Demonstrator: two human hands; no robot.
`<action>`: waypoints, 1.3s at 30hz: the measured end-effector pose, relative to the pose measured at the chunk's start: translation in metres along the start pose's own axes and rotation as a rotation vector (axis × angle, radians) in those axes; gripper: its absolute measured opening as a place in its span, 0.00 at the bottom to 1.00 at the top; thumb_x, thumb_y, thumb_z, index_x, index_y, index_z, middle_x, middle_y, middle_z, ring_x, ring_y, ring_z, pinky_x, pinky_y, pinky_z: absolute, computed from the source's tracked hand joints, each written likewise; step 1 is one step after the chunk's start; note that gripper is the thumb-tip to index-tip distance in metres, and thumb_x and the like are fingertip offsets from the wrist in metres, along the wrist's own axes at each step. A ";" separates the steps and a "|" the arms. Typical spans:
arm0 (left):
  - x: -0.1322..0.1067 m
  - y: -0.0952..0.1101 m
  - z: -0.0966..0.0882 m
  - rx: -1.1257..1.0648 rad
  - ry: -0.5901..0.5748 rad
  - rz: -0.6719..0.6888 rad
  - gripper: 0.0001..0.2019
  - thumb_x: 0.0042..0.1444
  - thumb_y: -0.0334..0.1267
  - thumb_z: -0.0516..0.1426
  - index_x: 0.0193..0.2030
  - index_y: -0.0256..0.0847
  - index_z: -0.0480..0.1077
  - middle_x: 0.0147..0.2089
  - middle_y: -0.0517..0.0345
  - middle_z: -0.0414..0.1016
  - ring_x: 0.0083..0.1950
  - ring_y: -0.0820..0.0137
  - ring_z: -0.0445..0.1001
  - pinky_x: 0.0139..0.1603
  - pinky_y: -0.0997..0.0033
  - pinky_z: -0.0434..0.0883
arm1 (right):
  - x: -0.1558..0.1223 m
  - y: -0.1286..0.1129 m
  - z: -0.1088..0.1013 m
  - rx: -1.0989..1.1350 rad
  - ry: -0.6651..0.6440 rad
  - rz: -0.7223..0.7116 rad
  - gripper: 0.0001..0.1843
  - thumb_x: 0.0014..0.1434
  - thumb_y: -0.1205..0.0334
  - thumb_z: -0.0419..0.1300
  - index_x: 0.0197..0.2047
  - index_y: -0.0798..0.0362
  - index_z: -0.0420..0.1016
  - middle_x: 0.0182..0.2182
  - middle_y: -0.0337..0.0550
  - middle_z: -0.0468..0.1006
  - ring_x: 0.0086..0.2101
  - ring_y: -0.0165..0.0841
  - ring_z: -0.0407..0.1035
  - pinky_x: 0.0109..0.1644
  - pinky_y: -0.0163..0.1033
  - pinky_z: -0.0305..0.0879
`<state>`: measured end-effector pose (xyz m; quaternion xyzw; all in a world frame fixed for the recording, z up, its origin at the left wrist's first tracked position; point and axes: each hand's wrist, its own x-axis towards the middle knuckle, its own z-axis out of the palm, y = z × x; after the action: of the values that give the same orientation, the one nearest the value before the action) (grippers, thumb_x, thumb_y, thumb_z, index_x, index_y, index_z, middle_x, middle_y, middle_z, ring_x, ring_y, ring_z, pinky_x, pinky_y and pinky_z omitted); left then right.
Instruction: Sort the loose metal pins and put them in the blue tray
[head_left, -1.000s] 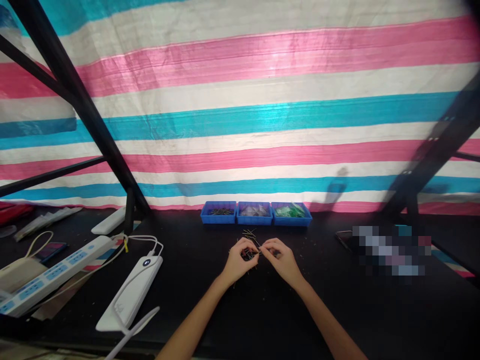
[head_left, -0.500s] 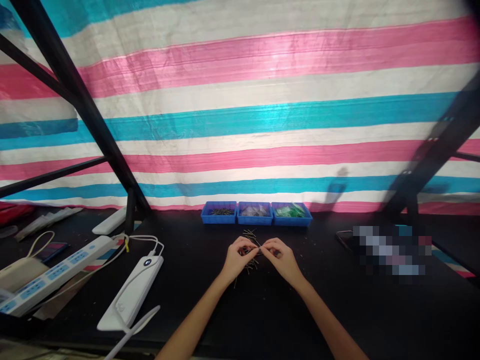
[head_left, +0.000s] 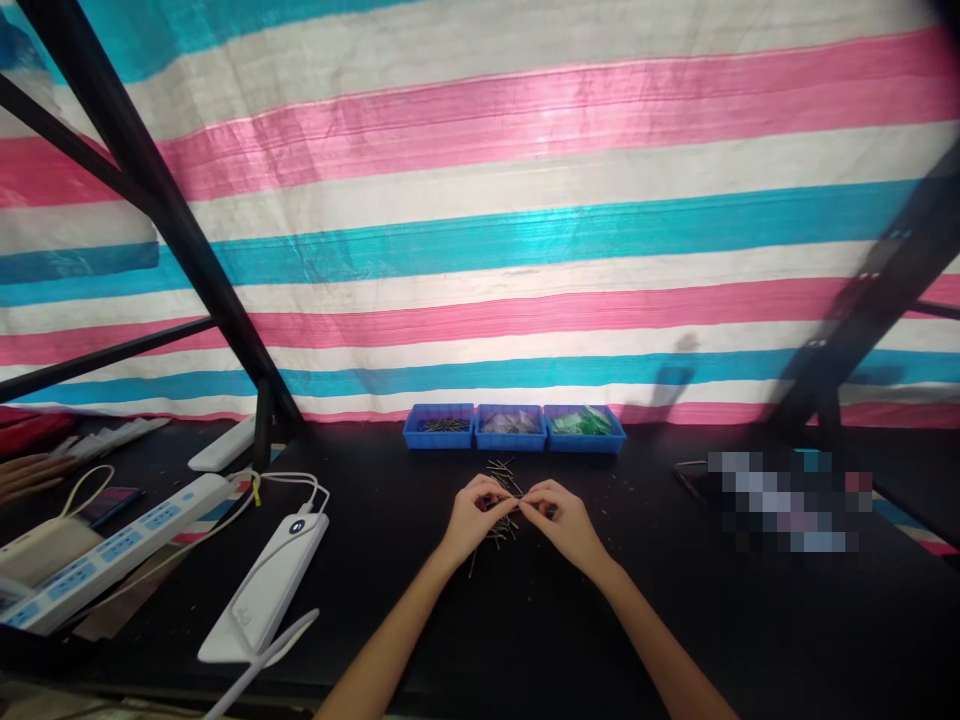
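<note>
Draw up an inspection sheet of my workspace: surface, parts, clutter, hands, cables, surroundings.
Surface: black tabletop, small specks on it.
Parts: thin metal-looking pieces piled around the left hand; beyond, three blue bins in a row, holding dark thin pieces, clear plastic items and green plastic items.
Clutter: at left, white power bank, power strip; at right, a blurred patch, contents unreadable.
Hands: left and right hand, fingertips close together; any held piece too small to tell.
Cables: white cable by the power bank's near end.
Surroundings: striped sheet, black post; another person's hand, far left.
</note>
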<state>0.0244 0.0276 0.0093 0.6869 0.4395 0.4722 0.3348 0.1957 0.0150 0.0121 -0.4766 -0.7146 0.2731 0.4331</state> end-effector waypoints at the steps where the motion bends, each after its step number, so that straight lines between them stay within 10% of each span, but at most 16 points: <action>1: -0.001 0.001 0.000 0.026 -0.010 0.019 0.10 0.47 0.44 0.60 0.28 0.39 0.75 0.32 0.56 0.69 0.31 0.73 0.67 0.28 0.75 0.63 | 0.001 -0.001 -0.001 0.005 0.019 -0.001 0.13 0.54 0.53 0.56 0.30 0.53 0.76 0.32 0.44 0.73 0.24 0.28 0.64 0.27 0.34 0.62; 14: 0.008 -0.014 -0.026 0.766 0.013 0.210 0.07 0.51 0.44 0.57 0.31 0.45 0.75 0.34 0.55 0.70 0.37 0.66 0.66 0.37 0.66 0.60 | 0.002 0.006 0.002 -0.037 0.044 0.009 0.12 0.55 0.55 0.55 0.27 0.51 0.75 0.29 0.40 0.73 0.25 0.29 0.65 0.30 0.34 0.61; 25: 0.095 -0.015 -0.079 0.730 0.375 0.165 0.13 0.53 0.39 0.55 0.46 0.47 0.71 0.33 0.55 0.72 0.39 0.62 0.67 0.39 0.65 0.63 | 0.001 0.009 -0.002 -0.079 0.018 -0.003 0.11 0.57 0.57 0.53 0.29 0.49 0.75 0.30 0.37 0.72 0.23 0.26 0.62 0.29 0.32 0.58; 32: 0.049 -0.034 -0.060 0.599 0.329 0.157 0.15 0.55 0.39 0.52 0.49 0.43 0.68 0.43 0.53 0.71 0.45 0.64 0.68 0.44 0.65 0.67 | -0.001 0.004 -0.009 -0.150 -0.062 0.010 0.09 0.54 0.55 0.57 0.35 0.47 0.74 0.34 0.37 0.72 0.28 0.28 0.65 0.32 0.34 0.60; 39: 0.010 -0.026 -0.032 0.516 0.180 0.138 0.12 0.56 0.39 0.51 0.47 0.42 0.67 0.42 0.54 0.71 0.45 0.66 0.69 0.46 0.64 0.66 | -0.008 -0.009 -0.002 -0.233 -0.216 -0.138 0.29 0.40 0.51 0.66 0.48 0.45 0.70 0.49 0.43 0.67 0.50 0.40 0.59 0.54 0.46 0.52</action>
<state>-0.0119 0.0480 0.0010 0.7330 0.5254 0.4255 0.0756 0.1952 0.0039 0.0169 -0.4414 -0.8147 0.2078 0.3133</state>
